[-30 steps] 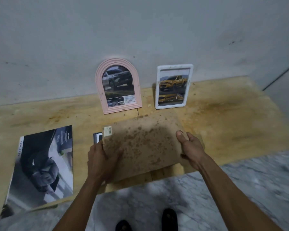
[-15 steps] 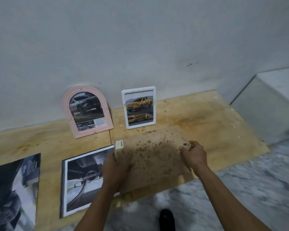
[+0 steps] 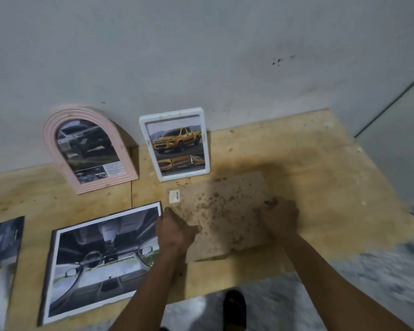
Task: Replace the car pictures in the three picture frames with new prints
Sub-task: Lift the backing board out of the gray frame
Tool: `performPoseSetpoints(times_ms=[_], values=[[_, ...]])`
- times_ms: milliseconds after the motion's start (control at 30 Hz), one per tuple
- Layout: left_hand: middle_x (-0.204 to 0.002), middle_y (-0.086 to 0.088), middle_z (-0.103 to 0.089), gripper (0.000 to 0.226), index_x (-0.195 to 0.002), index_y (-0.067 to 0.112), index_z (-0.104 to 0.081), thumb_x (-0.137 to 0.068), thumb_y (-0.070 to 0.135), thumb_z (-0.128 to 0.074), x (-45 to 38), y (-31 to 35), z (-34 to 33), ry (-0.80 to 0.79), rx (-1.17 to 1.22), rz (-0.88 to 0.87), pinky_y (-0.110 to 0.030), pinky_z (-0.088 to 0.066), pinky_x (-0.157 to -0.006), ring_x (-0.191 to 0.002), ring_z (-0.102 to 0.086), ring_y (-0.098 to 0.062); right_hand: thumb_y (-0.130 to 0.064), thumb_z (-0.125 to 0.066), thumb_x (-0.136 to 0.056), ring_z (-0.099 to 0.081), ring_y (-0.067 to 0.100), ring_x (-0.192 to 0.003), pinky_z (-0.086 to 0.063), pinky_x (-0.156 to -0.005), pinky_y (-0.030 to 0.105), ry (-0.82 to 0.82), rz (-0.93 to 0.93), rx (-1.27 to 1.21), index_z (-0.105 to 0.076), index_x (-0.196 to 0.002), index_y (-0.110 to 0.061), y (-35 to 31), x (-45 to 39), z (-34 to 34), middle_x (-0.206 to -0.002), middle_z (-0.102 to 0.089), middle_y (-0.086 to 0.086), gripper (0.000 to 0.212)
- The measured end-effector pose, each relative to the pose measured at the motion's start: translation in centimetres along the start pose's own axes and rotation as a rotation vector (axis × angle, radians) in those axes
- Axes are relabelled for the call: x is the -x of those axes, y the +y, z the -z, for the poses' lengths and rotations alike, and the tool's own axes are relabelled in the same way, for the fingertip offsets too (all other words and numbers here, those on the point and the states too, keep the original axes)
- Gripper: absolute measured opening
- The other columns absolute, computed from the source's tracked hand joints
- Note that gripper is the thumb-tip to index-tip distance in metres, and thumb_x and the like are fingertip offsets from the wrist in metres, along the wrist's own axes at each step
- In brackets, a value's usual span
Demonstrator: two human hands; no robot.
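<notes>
Head view: my left hand point(image 3: 177, 231) and right hand point(image 3: 279, 217) grip opposite ends of the frame backing point(image 3: 221, 216), its long axis lying crosswise, just before the white frame point(image 3: 207, 139).

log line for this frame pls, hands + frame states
left hand: grips backing board left edge | right hand: on right edge, grip unclear | pink frame, white frame: upright at wall

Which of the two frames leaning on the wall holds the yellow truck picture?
The white rectangular frame, right of the pink arched frame, which shows a grey car instead.
</notes>
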State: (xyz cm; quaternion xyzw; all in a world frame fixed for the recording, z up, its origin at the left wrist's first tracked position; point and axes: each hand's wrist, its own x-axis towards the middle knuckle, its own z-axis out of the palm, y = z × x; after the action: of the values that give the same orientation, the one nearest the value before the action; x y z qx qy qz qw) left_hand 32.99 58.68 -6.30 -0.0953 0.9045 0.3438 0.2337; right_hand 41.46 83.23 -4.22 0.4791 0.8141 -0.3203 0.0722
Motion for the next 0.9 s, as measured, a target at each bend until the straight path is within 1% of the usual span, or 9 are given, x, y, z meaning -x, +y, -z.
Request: performPoseSetpoints(times_ms=[67, 100, 200, 300, 400, 600, 733, 800, 900], values=[[-0.099, 0.001, -0.065, 0.086, -0.095, 0.032, -0.047, -0.024, 0.072, -0.074, -0.9, -0.6, -0.9, 0.034, 0.011, 0.025, -0.043, -0.061, -0.071, -0.086, -0.067, -0.025, -0.039, -0.070, -0.080, -0.048, 0.039, -0.109, -0.045, -0.087, 0.038, 0.014, 0.007, 0.014, -0.061, -0.118, -0.010, 0.0, -0.1, -0.1, -0.121, -0.049, 0.019, 0.049], [-0.106, -0.002, -0.063, 0.089, -0.099, 0.031, -0.047, -0.025, 0.071, -0.077, -0.5, 0.0, -0.9, 0.037, 0.008, 0.022, -0.045, -0.060, -0.074, -0.093, -0.065, -0.027, -0.041, -0.069, -0.081, -0.047, 0.039, -0.111, -0.045, -0.089, 0.039, 0.016, 0.007, 0.007, -0.059, -0.121, -0.011, 0.0, -0.2, -0.2, -0.123, -0.047, 0.018, 0.051], [-0.125, -0.010, -0.049, 0.090, -0.120, 0.019, -0.047, -0.049, 0.048, -0.092, 0.2, 1.3, -1.5, 0.070, -0.049, 0.018, -0.048, -0.053, -0.094, -0.116, -0.049, -0.033, -0.043, -0.066, -0.083, -0.044, 0.036, -0.116, -0.045, -0.094, 0.043, 0.031, 0.002, 0.022, -0.056, -0.126, -0.016, 0.2, -0.8, -0.6, -0.128, -0.042, 0.013, 0.051], [-0.131, -0.016, -0.041, 0.092, -0.130, 0.016, -0.042, -0.057, 0.044, -0.091, 0.6, 1.7, -1.7, 0.108, -0.085, 0.018, -0.049, -0.050, -0.097, -0.122, -0.042, -0.037, -0.041, -0.065, -0.086, -0.041, 0.034, -0.119, -0.044, -0.093, 0.043, 0.056, 0.011, 0.080, -0.055, -0.122, -0.018, 0.3, -1.0, -0.9, -0.128, -0.040, 0.011, 0.044], [-0.139, -0.014, -0.036, 0.090, -0.133, 0.019, -0.038, -0.062, 0.041, -0.089, 0.6, 1.6, -2.0, 0.108, -0.126, 0.023, -0.049, -0.043, -0.104, -0.131, -0.031, -0.036, -0.036, -0.061, -0.089, -0.035, 0.034, -0.122, -0.040, -0.094, 0.046, 0.070, 0.038, 0.116, -0.053, -0.123, -0.018, 0.4, -0.9, -1.3, -0.129, -0.037, 0.011, 0.039], [-0.144, -0.012, -0.030, 0.081, -0.130, 0.018, -0.045, -0.066, 0.051, -0.083, 1.4, 1.8, -1.3, 0.102, -0.213, -0.045, -0.047, -0.040, -0.107, -0.132, -0.027, -0.034, -0.032, -0.059, -0.087, -0.031, 0.033, -0.124, -0.039, -0.095, 0.049, 0.077, 0.016, 0.174, -0.047, -0.126, -0.021, -0.7, -0.3, -1.7, -0.132, -0.034, 0.009, 0.042], [-0.139, -0.010, -0.040, 0.073, -0.125, 0.020, -0.050, -0.069, 0.058, -0.078, 2.5, 1.2, 1.1, 0.075, -0.193, -0.122, -0.041, -0.041, -0.104, -0.131, -0.033, -0.031, -0.032, -0.064, -0.085, -0.032, 0.034, -0.125, -0.038, -0.098, 0.047, 0.079, 0.141, 0.152, -0.042, -0.134, -0.020, -2.4, 1.8, -2.7, -0.136, -0.035, 0.011, 0.055], [-0.137, -0.007, -0.042, 0.070, -0.127, 0.021, -0.051, -0.072, 0.057, -0.076, 3.3, 0.1, 3.1, 0.084, -0.154, -0.120, -0.041, -0.042, -0.103, -0.130, -0.033, -0.029, -0.031, -0.063, -0.089, -0.035, 0.034, -0.125, -0.036, -0.099, 0.043, -0.001, 0.235, 0.085, -0.045, -0.134, -0.015, -3.5, 3.6, -4.0, -0.137, -0.038, 0.015, 0.051], [-0.134, -0.005, -0.039, 0.062, -0.131, 0.018, -0.051, -0.079, 0.042, -0.077, 4.5, -3.0, 7.1, 0.136, -0.029, -0.108, -0.038, -0.044, -0.104, -0.122, -0.041, -0.023, -0.021, -0.061, -0.091, -0.044, 0.031, -0.122, -0.033, -0.102, 0.038, -0.116, 0.388, 0.001, -0.050, -0.130, -0.010, -5.6, 7.5, -6.5, -0.132, -0.047, 0.013, 0.041]])
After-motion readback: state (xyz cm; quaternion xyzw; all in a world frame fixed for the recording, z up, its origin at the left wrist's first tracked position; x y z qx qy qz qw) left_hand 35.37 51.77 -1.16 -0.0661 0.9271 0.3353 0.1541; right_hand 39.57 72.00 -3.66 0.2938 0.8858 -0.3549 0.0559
